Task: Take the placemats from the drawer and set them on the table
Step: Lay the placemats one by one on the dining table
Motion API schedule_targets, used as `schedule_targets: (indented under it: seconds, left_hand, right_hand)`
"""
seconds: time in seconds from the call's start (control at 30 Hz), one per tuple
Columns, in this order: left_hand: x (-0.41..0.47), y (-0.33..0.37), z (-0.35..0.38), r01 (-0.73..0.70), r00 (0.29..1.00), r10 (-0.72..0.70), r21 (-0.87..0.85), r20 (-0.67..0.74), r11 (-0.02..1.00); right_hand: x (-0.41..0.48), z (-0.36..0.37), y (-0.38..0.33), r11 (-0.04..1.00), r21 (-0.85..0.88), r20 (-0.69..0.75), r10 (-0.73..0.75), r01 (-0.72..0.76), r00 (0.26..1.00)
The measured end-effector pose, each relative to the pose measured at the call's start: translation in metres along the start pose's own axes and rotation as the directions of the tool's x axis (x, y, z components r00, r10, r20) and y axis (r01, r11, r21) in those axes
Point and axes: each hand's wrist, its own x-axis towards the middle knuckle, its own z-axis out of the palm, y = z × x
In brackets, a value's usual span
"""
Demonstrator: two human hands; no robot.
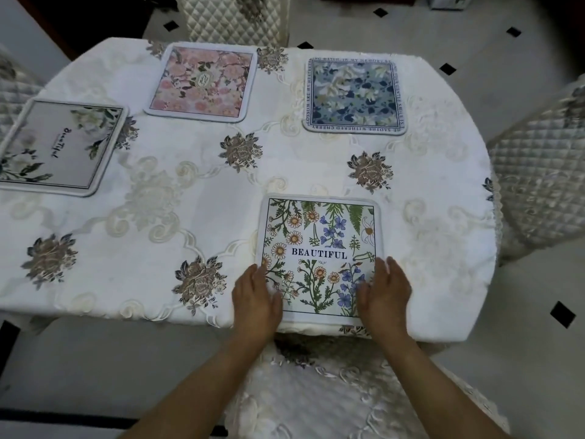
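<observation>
Table (190,217), white embroidered cloth. Far left of my fingers: grey placemat (60,147). Ahead, leftward: pink placemat (202,83). Ahead, rightward: blue placemat (354,96). Between my fingers, at the near edge: botanical placemat (319,248) (lettered BEAUTIFUL). Left hand (256,299) and right hand (384,293) lie flat on its side edges, fingers straight, gripping nothing. I judge it light, thin, bendable; lift by opposite edges.

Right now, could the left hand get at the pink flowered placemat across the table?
Probably yes: nothing stands between the left hand and the pink placemat, though it would be a stretch.
</observation>
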Motion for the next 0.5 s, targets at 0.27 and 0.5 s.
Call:
schedule_targets:
  seconds: [0.27, 0.5]
  left_hand:
    - [-0.016, 0.036, 0.045, -0.212, 0.946, 0.162, 0.161, 0.279, 0.964]
    - [-0.014, 0.015, 0.046, -0.297, 0.927, 0.253, 0.128, 0.276, 0.946]
  right_hand:
    - [-0.025, 0.044, -0.035, 0.934, -0.075, 0.394, -0.295, 0.350, 0.871]
    - [-0.017, 0.046, -0.005, 0.908, -0.037, 0.370, -0.376, 0.418, 0.850]
